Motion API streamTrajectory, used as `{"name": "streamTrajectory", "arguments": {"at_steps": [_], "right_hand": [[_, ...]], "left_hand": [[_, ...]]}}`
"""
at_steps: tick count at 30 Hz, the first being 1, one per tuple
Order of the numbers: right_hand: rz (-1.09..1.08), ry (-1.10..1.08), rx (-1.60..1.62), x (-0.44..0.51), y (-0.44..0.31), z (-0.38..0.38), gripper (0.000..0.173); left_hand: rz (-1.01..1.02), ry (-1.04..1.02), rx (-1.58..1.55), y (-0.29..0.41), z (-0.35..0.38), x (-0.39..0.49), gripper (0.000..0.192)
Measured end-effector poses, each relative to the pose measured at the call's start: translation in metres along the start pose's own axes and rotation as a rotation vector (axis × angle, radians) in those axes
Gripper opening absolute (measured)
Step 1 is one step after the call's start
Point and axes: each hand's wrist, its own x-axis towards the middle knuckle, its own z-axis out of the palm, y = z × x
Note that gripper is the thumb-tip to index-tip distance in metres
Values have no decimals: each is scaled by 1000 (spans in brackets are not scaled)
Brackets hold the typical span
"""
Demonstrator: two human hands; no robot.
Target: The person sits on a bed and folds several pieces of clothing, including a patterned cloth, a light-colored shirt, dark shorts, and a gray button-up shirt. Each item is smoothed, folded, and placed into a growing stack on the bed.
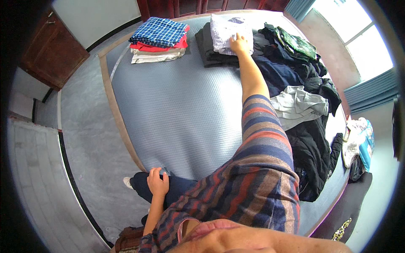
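My right hand (239, 44) is stretched out far over the bed and rests on a folded pale lavender-white cloth item (221, 31). Its fingers are spread against the surface. That item lies on top of folded dark grey clothes (207, 52). My left hand (158, 182) lies on my knee in dark trousers (180, 188), near the bed's edge, holding nothing. To the left of the dark stack stands a second pile of folded clothes: a blue checked garment (159, 31) on top, a red one (177, 44) under it and off-white cloth (158, 57) at the bottom.
Unfolded dark clothes (278, 72) heap along the bed's right side, with a camouflage garment (295, 44), a light grey garment (300, 102) and a black jacket (311, 158). Beneath everything is a shiny grey-blue mat (171, 110). A brown wooden door (52, 53) stands at left.
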Motion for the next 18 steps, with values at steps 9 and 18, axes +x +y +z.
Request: {"name": "streamTrajectory", "arguments": {"at_steps": [9,18], "right_hand": [[-289,-33,-221,-10,5,12,39],[-535,-192,125,-395,69,43,55]], "left_hand": [[53,-10,31,-5,1,13,26],[3,34,-121,-13,1,0,27]]}}
